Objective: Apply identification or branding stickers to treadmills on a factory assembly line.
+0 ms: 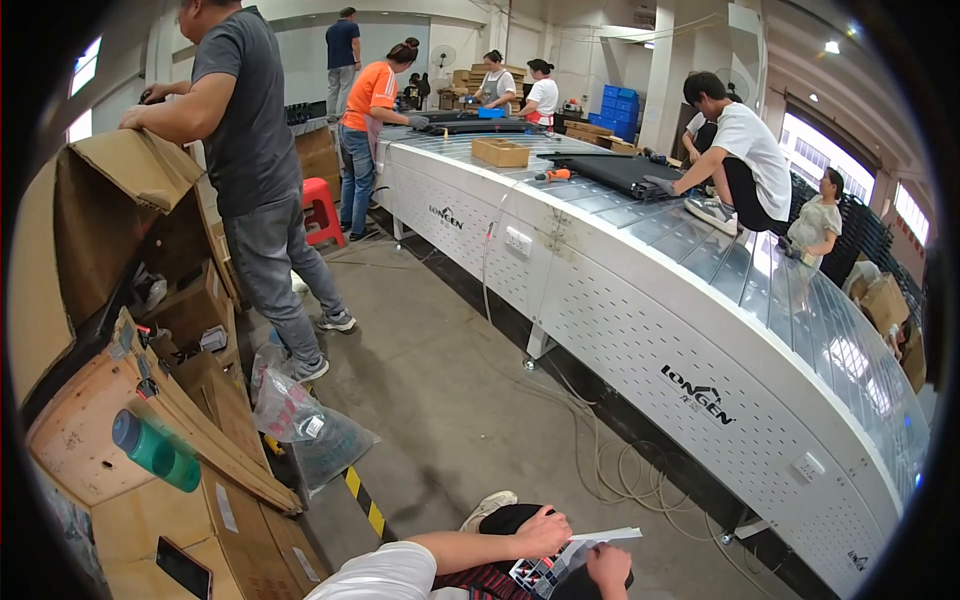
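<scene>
Low in the picture, over my lap, my left hand [543, 533] is closed with its fingertips at one end of a white paper strip [606, 535]. Just to the right, my right hand [608, 568] is curled below that strip, its fingers pinched against the white material. Under both hands lies a sheet with small dark, red and blue printed patches [537, 574], partly hidden by my hands. What exactly sits between the fingertips is too small to make out.
A long white-sided conveyor table [640, 330] curves along the right. Several people work around it, one crouching on top. Cartons [150, 520] at left hold a green bottle [157, 450] and a phone [185, 568]. A clear plastic bag [315, 425] and loose cables [620, 470] lie on the floor.
</scene>
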Available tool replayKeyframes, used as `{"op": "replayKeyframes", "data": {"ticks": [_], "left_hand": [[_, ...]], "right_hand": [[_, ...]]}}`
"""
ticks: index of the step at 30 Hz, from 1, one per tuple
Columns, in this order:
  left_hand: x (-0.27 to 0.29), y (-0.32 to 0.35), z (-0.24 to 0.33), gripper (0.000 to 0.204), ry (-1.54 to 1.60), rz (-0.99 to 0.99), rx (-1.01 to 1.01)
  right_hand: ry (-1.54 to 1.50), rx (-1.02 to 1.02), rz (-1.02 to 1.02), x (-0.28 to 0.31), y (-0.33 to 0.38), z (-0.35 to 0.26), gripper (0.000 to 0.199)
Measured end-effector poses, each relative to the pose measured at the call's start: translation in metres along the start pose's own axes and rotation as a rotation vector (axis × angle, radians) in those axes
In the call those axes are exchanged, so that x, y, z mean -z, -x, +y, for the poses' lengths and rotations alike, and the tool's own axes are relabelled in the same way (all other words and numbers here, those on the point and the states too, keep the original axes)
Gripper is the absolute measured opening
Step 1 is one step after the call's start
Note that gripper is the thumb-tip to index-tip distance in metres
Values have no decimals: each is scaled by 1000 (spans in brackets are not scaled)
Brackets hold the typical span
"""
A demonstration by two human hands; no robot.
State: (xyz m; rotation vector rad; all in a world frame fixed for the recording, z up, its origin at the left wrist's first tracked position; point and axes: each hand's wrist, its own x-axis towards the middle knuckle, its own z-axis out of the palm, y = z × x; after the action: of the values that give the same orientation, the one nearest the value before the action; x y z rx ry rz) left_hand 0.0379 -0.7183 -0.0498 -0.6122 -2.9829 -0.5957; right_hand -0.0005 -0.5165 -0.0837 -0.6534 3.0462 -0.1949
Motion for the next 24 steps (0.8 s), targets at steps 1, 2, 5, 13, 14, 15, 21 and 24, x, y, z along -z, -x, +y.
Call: {"op": "replayKeyframes", "data": {"ticks": [1, 2, 5, 13, 14, 15, 21, 24], "left_hand": [[4, 1, -1, 14, -14, 12, 8], [8, 3, -2, 14, -29, 23, 15], [11, 8, -12, 14, -9, 55, 33], [2, 1, -2, 14, -5, 36, 8], [0, 1, -1, 13, 5, 37, -7], [-2, 0, 0, 14, -5, 21, -10], [12, 6, -9, 13, -41, 38, 40], [14, 11, -19, 13, -25, 52, 59]], "right_hand": [[0, 1, -1, -1, 1, 4, 24], [-22, -15, 48, -1, 3, 9, 23], [-85, -53, 104, 6, 7, 15, 22], [-97, -16, 11, 9, 1, -5, 22], [-97, -18, 9, 8, -1, -8, 22], [-48, -13, -6, 6, -2, -11, 23], [-61, -56, 39, 8, 4, 7, 20], [-166, -88, 111, 14, 10, 12, 19]]}}
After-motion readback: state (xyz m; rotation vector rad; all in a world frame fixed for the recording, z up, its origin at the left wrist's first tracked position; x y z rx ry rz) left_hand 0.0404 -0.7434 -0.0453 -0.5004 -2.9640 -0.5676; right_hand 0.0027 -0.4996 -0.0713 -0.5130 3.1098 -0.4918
